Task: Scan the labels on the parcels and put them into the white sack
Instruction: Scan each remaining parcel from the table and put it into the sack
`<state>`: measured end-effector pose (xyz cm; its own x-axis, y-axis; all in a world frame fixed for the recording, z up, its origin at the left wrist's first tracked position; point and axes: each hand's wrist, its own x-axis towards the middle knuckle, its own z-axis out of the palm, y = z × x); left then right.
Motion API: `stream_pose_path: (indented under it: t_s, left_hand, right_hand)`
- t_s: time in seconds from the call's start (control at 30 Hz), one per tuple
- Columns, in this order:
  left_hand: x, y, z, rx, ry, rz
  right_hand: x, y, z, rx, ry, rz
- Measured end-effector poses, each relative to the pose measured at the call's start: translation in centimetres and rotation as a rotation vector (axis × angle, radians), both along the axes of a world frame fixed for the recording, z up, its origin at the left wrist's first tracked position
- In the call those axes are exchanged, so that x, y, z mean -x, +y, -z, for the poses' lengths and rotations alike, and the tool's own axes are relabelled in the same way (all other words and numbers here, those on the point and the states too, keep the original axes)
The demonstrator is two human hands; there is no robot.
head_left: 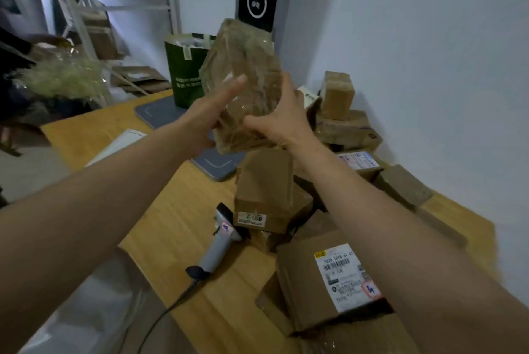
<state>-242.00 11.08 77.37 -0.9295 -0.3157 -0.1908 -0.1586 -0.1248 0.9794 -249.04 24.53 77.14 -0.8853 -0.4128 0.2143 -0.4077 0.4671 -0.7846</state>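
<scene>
Head view: left hand [210,114] flat, straight fingers pressed against the left face of a tape-wrapped parcel [243,76] raised above the desk [171,225]; right hand [283,121] curled round its lower right edge. Below, scanner [220,242] lying beside piled boxes [266,187].

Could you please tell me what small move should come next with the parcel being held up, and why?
Probably turn the taped parcel until its label shows. The side in view shows only brown wrap and glossy tape; the left hand lies flat against it, the right hand grips its edge. The barcode scanner lies on the wooden table, in neither hand.
</scene>
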Motion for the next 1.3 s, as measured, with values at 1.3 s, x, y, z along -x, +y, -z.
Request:
stream_pose_path:
  t_s: [1.3]
  left_hand:
    - [-7.0, -27.2, 20.2, -0.164, -0.642, 0.150]
  right_hand:
    - [-13.5, -12.9, 25.7, -0.238, -0.797, 1.101]
